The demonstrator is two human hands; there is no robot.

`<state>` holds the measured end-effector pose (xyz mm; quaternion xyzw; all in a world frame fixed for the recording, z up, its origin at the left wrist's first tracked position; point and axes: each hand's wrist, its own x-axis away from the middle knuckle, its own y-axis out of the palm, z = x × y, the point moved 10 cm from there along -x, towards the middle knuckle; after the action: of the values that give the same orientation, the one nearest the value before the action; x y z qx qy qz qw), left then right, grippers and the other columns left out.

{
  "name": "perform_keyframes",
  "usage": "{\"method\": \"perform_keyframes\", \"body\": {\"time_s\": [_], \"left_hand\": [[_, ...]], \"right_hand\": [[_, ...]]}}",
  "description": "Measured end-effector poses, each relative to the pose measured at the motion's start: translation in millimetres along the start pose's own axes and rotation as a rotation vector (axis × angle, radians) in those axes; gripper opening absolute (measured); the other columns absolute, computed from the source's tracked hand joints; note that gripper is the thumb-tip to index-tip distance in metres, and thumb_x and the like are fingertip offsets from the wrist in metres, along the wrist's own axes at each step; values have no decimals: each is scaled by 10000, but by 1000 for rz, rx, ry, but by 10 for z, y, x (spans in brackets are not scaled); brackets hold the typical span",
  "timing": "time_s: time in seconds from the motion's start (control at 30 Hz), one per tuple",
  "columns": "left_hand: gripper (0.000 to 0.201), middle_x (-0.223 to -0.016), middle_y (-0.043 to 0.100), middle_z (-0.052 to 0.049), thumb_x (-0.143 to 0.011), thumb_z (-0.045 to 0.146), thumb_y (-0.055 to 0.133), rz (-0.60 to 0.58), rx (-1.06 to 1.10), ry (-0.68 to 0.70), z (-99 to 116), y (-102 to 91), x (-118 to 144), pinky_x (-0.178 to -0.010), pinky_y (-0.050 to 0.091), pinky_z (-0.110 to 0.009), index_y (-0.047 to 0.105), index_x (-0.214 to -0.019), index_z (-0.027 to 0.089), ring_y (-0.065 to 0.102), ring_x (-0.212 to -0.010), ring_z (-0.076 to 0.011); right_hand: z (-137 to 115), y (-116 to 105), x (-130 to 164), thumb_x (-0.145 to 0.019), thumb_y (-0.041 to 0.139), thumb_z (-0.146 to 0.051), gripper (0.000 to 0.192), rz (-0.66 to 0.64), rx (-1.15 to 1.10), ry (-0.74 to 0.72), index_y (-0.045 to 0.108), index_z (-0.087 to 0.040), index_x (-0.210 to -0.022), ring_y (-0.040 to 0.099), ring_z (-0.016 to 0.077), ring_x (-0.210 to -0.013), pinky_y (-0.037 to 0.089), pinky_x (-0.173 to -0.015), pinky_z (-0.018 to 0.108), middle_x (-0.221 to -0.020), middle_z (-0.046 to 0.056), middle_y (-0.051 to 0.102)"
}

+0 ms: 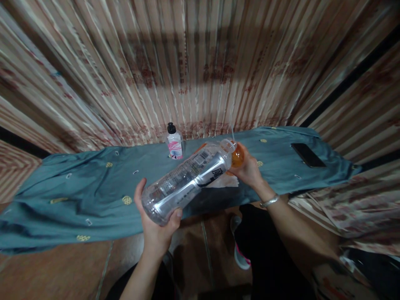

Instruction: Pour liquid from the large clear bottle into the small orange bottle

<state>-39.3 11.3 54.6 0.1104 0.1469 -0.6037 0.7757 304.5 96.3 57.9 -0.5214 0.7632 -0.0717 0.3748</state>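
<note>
My left hand (158,229) is wrapped round the base of a large clear plastic bottle (184,183) with a silver and black label. The bottle is tilted, its neck pointing up to the right. At that neck, my right hand (248,168) grips a small translucent orange container (237,155). The bottle's mouth meets or overlaps the container; I cannot tell whether they touch. A thin pale stick or tube (233,132) rises just above them. Behind the large bottle stands a small clear bottle (175,146) with a black cap and a pink label.
A teal patterned cloth (106,183) covers the narrow table. White paper (223,181) lies beneath the tilted bottle. To the right is a black phone (308,155). Striped curtains (200,75) hang close behind, with dark poles at both sides. Brown tiles (125,262) form the floor.
</note>
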Motion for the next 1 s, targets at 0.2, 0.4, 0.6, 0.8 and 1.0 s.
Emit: {"method": "perform_keyframes", "body": {"time_s": [0.2, 0.4, 0.6, 0.8, 1.0], "left_hand": [[1085, -1154, 621, -80, -670, 533, 910, -5, -14, 10, 13, -3, -6, -700, 597, -346, 335, -1546, 253, 690, -882, -229], [1100, -1203, 625, -101, -671, 542, 911, -7, 12, 5, -3, 0, 6, -725, 611, -365, 327, -1561, 267, 695, -910, -240], [1103, -1186, 636, -99, -657, 552, 907, -5, 0, 21, 40, 5, -19, -728, 625, -375, 321, -1544, 259, 710, -889, -240], [1102, -1152, 637, -87, -643, 545, 913, -8, 1, 13, 48, 13, -28, -684, 617, -352, 325, -1529, 258, 706, -848, -225], [1090, -1145, 647, -90, -651, 498, 919, 1, 3, 17, 42, -8, -12, -682, 611, -339, 342, -1541, 247, 696, -882, -231]], "right_hand": [[11, 3, 3, -681, 866, -422, 852, -13, -8, -2, 518, -240, -1438, 725, 360, -1236, 572, -1097, 548, -1361, 138, 722], [43, 6, 8, -658, 881, -400, 887, -12, -5, 4, 511, -235, -1446, 707, 377, -1265, 552, -1121, 573, -1370, 147, 716], [52, 4, 10, -652, 886, -408, 882, 1, 3, 5, 524, -230, -1436, 695, 383, -1285, 547, -1131, 563, -1373, 145, 719], [57, 10, 5, -647, 888, -389, 906, -12, -6, 4, 505, -224, -1451, 698, 372, -1284, 545, -1133, 556, -1396, 150, 708], [29, 3, 10, -670, 873, -384, 882, -15, -1, -6, 506, -219, -1455, 694, 373, -1287, 543, -1133, 550, -1383, 150, 712]]}}
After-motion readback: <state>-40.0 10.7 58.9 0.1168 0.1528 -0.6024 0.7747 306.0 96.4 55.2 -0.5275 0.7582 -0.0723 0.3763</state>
